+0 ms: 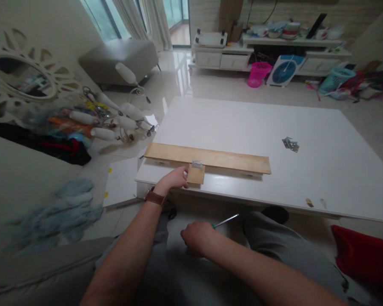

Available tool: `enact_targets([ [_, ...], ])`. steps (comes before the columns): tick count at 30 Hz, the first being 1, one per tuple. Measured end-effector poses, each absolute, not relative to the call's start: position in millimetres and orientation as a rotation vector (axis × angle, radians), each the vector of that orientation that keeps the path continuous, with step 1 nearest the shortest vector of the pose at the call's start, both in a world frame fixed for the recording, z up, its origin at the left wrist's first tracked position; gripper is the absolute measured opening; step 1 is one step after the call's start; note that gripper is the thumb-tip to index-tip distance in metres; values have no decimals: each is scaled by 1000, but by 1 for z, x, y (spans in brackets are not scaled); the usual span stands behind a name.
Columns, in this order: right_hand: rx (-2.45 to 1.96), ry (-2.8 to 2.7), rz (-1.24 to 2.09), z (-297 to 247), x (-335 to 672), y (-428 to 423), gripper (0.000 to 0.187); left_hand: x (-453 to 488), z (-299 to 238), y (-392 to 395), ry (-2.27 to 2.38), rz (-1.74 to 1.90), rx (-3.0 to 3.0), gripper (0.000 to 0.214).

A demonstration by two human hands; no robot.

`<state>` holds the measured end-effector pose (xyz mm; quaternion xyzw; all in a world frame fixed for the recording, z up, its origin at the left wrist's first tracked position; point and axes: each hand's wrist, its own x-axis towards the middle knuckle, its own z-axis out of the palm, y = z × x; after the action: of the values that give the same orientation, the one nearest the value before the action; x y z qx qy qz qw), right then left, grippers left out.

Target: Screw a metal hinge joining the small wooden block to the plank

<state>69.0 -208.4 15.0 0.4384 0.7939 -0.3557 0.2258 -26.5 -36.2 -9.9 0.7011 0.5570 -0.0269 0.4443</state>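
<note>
Metal hinge (197, 164) bridging wooden square (196, 175) and plank (223, 158)
Your left hand (176, 177) pinches the wooden square; your right hand (198, 238) grips a green-handled screwdriver (227, 219).

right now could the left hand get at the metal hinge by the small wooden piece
Probably yes: the left hand is at the left edge of the small wooden piece, and the hinge lies uncovered at its far edge, with nothing visible blocking the way.
</note>
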Motion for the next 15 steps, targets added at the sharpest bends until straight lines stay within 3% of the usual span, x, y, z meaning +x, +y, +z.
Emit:
enact_targets([
  [9, 1159, 2084, -1039, 23, 68, -206, 37, -26, -19, -39, 1328, -18, 1659, 58],
  [15, 1170, 2092, -1047, 22, 69, -206, 37, -26, -17, -38, 1382, 120, 1637, 79],
])
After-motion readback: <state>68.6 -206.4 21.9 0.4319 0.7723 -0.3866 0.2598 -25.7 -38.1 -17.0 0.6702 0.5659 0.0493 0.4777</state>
